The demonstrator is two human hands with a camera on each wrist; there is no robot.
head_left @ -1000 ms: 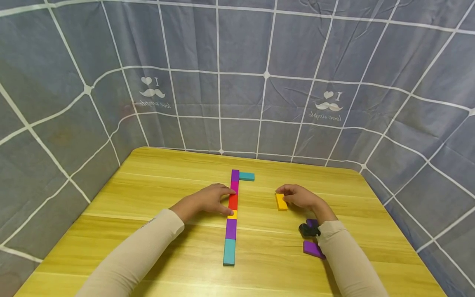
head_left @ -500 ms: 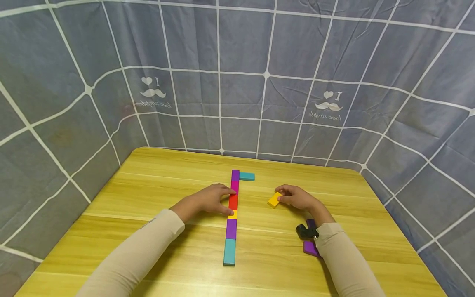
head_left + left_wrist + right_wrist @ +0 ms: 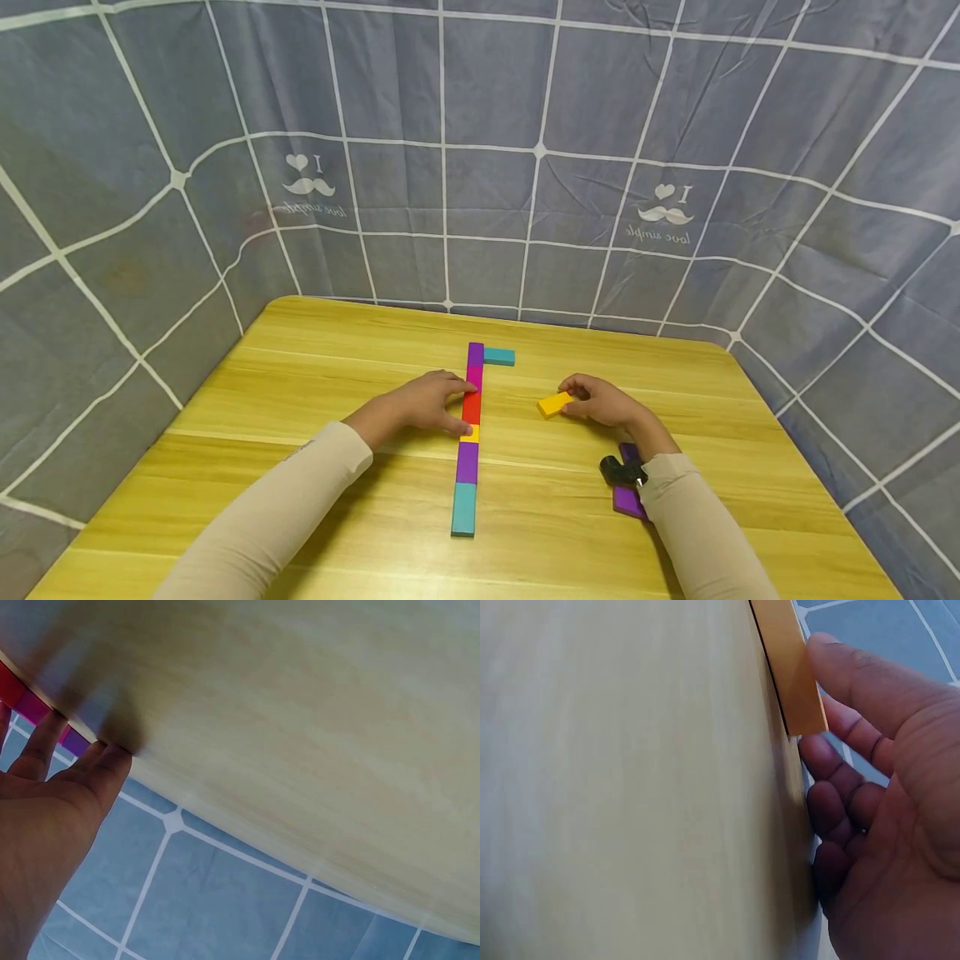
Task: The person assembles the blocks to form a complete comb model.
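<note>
Head view puts the yellow block (image 3: 553,405) right of centre over the tabletop (image 3: 360,517), lying aslant at the fingertips of the right hand (image 3: 603,400). That grip is a pinch: the right wrist view shows the thumb against one side of the block's end, the other fingers curled behind and below. Whether the block is lifted or touching the wood I cannot tell.

It looks smooth, flat and rigid, probably light, so it should handle easily and not be fragile; its slick faces might let it twist between two fingertips. Holding it by the long sides, nearer the middle than the end, would likely steady it.

Well to its left, the left hand (image 3: 427,402) grasps nothing; its fingers are spread, thumb tip at the short yellow piece (image 3: 472,434) and a fingertip at the magenta block (image 3: 475,377). Between these lies the red block (image 3: 471,408). Nearer the person, the line continues with a purple block (image 3: 467,462) and a teal block (image 3: 463,509). At the far end, a small purple piece (image 3: 476,354) meets a crosswise teal piece (image 3: 498,357).

Loose purple pieces (image 3: 627,502) lie by the right sleeve (image 3: 697,517); gridded cloth (image 3: 487,92) hangs behind.
</note>
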